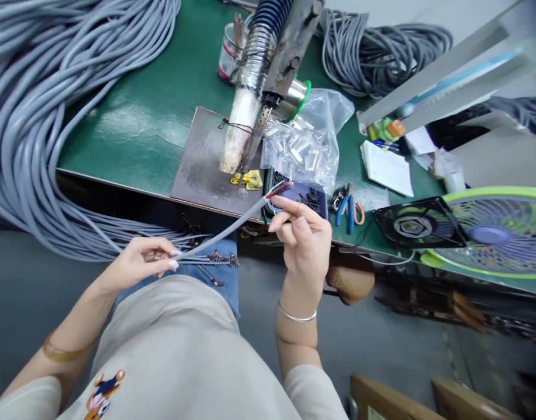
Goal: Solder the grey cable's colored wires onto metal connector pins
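Observation:
My left hand (151, 259) pinches a grey cable (233, 226) between thumb and fingers above my lap. From there the cable slants up to the right, and its stripped end shows thin red and white wires (280, 189). My right hand (303, 230) is beside that end, index finger at the wires and the other fingers curled; whether it grips them is unclear. Across my lap lie more cable ends (224, 259) with small metal parts. Behind the stripped end is a dark tray (322, 204) with small black pieces.
Coiled grey cables (27, 116) cover the bench's left. A hose (244, 111) and metal bar hang over a brown board (198, 157). Around them are a bag of metal parts (302, 146), solder spool (296, 99), pliers (350, 213), notepad (386, 168) and fans (414, 224).

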Demonstrator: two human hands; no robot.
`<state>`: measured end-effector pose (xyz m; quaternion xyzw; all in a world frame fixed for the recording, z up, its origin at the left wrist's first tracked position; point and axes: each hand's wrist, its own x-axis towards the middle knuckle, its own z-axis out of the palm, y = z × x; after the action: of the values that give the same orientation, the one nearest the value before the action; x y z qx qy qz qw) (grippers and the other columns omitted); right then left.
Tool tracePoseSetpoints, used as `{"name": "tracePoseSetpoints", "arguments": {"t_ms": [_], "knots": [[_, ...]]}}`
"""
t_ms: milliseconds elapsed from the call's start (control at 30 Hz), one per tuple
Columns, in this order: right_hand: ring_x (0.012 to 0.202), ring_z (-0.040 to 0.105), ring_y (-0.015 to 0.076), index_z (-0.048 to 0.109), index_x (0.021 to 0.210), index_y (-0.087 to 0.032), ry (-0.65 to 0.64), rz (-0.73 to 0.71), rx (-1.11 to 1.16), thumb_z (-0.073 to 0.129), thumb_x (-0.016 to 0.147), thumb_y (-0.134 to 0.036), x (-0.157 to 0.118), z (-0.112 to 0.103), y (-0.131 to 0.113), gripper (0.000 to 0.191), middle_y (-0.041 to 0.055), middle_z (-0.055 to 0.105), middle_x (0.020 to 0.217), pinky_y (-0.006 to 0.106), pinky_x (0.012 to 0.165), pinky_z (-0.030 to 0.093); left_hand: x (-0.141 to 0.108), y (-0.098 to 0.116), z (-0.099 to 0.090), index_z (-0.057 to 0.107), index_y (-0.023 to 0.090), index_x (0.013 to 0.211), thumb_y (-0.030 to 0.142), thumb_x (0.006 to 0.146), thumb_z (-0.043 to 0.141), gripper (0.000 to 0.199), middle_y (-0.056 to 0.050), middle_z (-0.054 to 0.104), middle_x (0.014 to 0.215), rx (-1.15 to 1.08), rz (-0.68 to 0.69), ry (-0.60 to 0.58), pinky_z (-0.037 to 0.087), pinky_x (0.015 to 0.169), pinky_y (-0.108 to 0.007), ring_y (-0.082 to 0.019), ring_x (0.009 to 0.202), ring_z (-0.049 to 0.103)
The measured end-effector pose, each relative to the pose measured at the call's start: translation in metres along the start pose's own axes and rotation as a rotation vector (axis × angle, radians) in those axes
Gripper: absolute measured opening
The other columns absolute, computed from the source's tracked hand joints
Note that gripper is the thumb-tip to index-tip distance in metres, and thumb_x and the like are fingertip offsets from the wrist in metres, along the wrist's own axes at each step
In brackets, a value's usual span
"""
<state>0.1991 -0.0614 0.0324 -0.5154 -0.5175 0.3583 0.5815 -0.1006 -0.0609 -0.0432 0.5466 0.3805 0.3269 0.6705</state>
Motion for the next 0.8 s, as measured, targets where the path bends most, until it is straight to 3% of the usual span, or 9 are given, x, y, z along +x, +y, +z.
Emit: {"name": "tracePoseSetpoints", "arguments": {"t_ms": [133,233,333,433,500,567,667,733,800], "knots": [[0.045,0.053,0.0072,0.076,0.086,-0.018,0.028,0.021,0.074,0.080,0.080,-0.045,-0.001,0.008,0.001,0.027,0.0010,0.071,0.068,0.020,0.047,0.047,0.001,-0.012,-0.001,0.075,0.015,0.081,0.027,0.075,0.084,0.016,-0.004,0.069,0.065,0.076,-0.019,-0.036,0.050,0.045,-0.017,-0.011,0.048,0.060],[0.051,0.060,0.0076,0.075,0.079,-0.017,-0.002,0.016,0.055,0.076,0.084,-0.035,-0.005,0.012,0.000,0.018,0.0020,0.074,0.074,0.019,0.051,0.051,0.010,-0.007,0.004,0.077,0.016,0.091,0.030,0.078,0.082,0.020,-0.008,0.075,0.076,0.138,-0.050,-0.137,0.057,0.059,-0.020,-0.015,0.063,0.070],[0.052,0.059,0.0068,0.074,0.078,-0.016,-0.088,0.042,0.004,0.074,0.085,-0.029,-0.009,0.015,-0.001,0.015,0.0014,0.073,0.073,0.016,0.049,0.049,0.028,0.008,0.024,0.073,0.016,0.117,0.038,0.084,0.078,0.041,-0.014,0.078,0.095,-0.004,-0.095,-0.380,0.062,0.074,-0.029,-0.021,0.081,0.076],[0.047,0.051,0.0052,0.074,0.078,-0.015,-0.231,0.107,-0.080,0.073,0.085,-0.029,-0.011,0.017,-0.001,0.016,-0.0005,0.068,0.065,0.015,0.044,0.039,0.052,0.023,0.055,0.075,0.015,0.107,0.050,0.087,0.074,0.040,-0.014,0.077,0.090,-0.266,-0.076,-0.507,0.062,0.073,-0.031,-0.021,0.076,0.075],[0.050,0.052,0.0059,0.074,0.079,-0.015,-0.258,0.115,-0.131,0.072,0.087,-0.030,-0.012,0.017,0.000,0.017,-0.0004,0.067,0.066,0.016,0.047,0.040,0.064,0.029,0.074,0.075,0.015,0.090,0.050,0.088,0.073,0.035,-0.010,0.075,0.078,-0.394,-0.036,-0.434,0.057,0.062,-0.026,-0.015,0.060,0.069],[0.055,0.055,0.0066,0.075,0.083,-0.016,-0.139,0.068,-0.191,0.070,0.089,-0.030,-0.014,0.016,0.002,0.016,0.0001,0.069,0.071,0.018,0.051,0.043,0.072,0.032,0.086,0.077,0.015,0.088,0.045,0.086,0.076,0.030,-0.006,0.072,0.070,-0.422,0.012,-0.307,0.047,0.049,-0.021,-0.009,0.047,0.057],[0.057,0.053,0.0069,0.076,0.086,-0.018,0.093,-0.036,-0.289,0.068,0.091,-0.029,-0.019,0.014,0.007,0.015,-0.0007,0.067,0.071,0.019,0.051,0.039,0.075,0.030,0.089,0.080,0.014,0.089,0.027,0.081,0.080,0.015,-0.006,0.072,0.074,-0.225,0.193,-0.009,0.046,0.053,-0.018,-0.008,0.056,0.056],[0.058,0.053,0.0080,0.077,0.085,-0.019,0.164,-0.069,-0.323,0.069,0.092,-0.031,-0.023,0.012,0.010,0.016,-0.0006,0.065,0.070,0.021,0.050,0.037,0.072,0.026,0.086,0.082,0.013,0.090,0.021,0.081,0.079,0.012,-0.007,0.073,0.078,-0.057,0.313,0.161,0.049,0.060,-0.019,-0.009,0.065,0.061],[0.059,0.054,0.0088,0.076,0.085,-0.020,0.200,-0.090,-0.332,0.070,0.092,-0.032,-0.026,0.011,0.013,0.015,-0.0002,0.065,0.071,0.022,0.051,0.036,0.068,0.021,0.083,0.082,0.013,0.092,0.020,0.082,0.077,0.013,-0.009,0.074,0.080,0.049,0.368,0.246,0.049,0.062,-0.019,-0.011,0.068,0.063]]}}
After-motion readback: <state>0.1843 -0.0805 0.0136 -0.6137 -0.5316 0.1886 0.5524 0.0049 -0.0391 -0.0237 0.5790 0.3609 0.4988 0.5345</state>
